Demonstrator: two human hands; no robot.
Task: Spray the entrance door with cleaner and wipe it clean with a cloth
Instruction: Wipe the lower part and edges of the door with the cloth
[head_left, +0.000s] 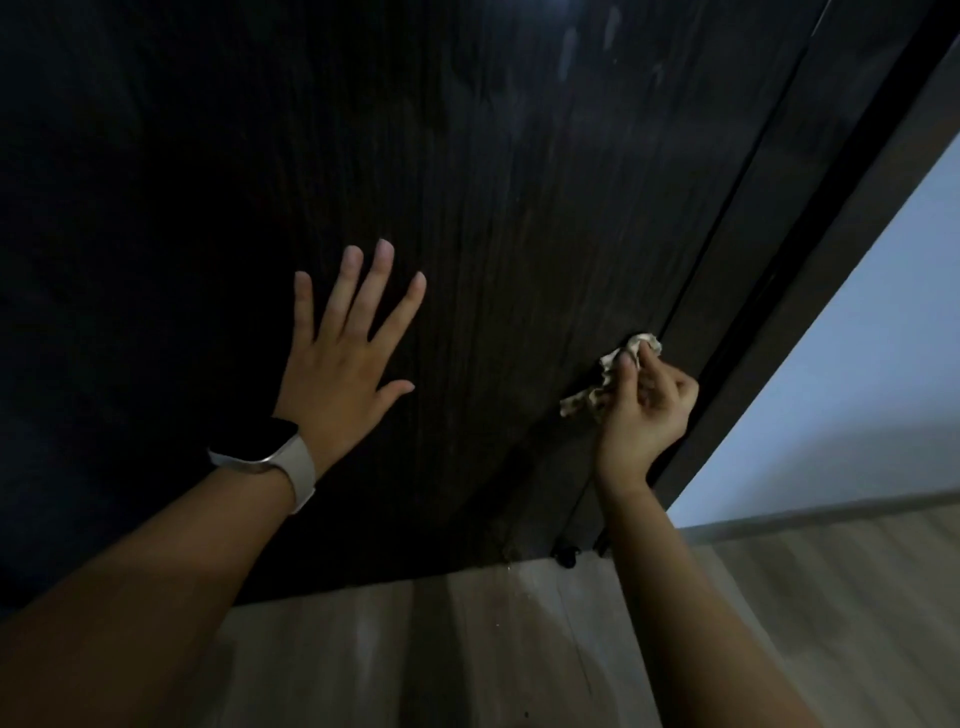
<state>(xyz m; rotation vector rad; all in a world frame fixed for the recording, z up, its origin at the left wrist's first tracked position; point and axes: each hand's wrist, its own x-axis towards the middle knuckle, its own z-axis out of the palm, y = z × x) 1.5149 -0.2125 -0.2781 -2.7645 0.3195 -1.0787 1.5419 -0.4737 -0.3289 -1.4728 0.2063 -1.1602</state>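
The dark wood-grain entrance door fills most of the head view. My left hand lies flat on it with fingers spread, a pale watch on the wrist. My right hand grips a crumpled, patterned beige cloth and holds it against the door near its right edge, low down. Faint pale streaks show near the door's top. No spray bottle is in view.
The dark door frame runs diagonally along the door's right edge. Beyond it is a pale wall with a skirting board. Light wood-look floor lies below the door; a small dark door stop sits at the bottom corner.
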